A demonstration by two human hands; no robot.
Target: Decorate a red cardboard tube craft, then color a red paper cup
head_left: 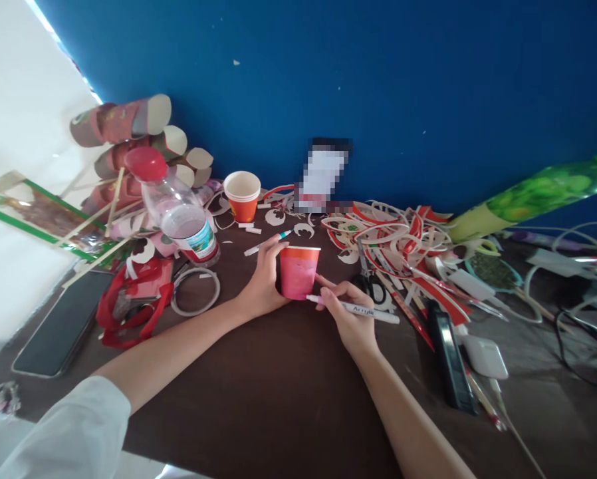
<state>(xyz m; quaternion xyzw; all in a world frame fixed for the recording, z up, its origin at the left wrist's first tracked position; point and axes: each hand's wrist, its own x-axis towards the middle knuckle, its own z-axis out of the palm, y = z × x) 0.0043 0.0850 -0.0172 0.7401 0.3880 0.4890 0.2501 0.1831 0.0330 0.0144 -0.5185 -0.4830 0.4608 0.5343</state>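
My left hand [264, 283] is closed around the left side of a paper cup [299, 274], orange at the rim and pink over most of its wall. A white acrylic paint marker [348, 307] is gripped in my right hand [354, 326], its pink tip at the lower right of the cup's wall. Whether the tip touches the wall I cannot tell. Just behind my left fingers is a second marker [251, 251] with a teal end, partly hidden by the hand. Farther back stands a stack of orange paper cups [242, 206].
On the left are a red-capped bottle [193, 236], a dark phone [62, 326], a red strap [114, 326] and a tape ring [217, 293]. Cut paper strips [378, 233], scissors [365, 269], a black tool [448, 359] and a white case [485, 357] lie right. A pixelated phone-like object [321, 173] leans at the wall.
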